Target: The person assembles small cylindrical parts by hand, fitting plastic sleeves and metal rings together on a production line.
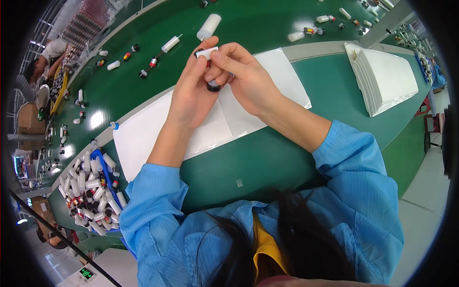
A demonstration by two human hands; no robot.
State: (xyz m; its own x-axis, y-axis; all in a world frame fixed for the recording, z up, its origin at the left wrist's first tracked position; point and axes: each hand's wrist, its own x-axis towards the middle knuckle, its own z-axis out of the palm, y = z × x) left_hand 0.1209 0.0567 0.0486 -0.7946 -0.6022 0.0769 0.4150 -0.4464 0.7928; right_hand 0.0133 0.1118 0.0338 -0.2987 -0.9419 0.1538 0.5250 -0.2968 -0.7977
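Observation:
Both of my hands meet over white sheets (186, 129), near the green conveyor belt. Between the thumbs and fingers is a small white cylinder (208, 52) with a black end. My left hand (192, 95) is closed around it from the left, and my right hand (251, 79) pinches it from the right. Some red shows between the fingers, and a round black piece (213, 86) pokes out below them. Whether these belong to one part is hidden by the fingers. Just beyond the fingertips is a larger translucent white cylinder (210, 25).
A blue-edged bin (106, 177) at left is heaped with white, black and red parts. Similar parts are scattered along the green belt (258, 28). A wrapped stack of white sheets (385, 79) lies at right. Another person's arm (56, 63) shows at far left.

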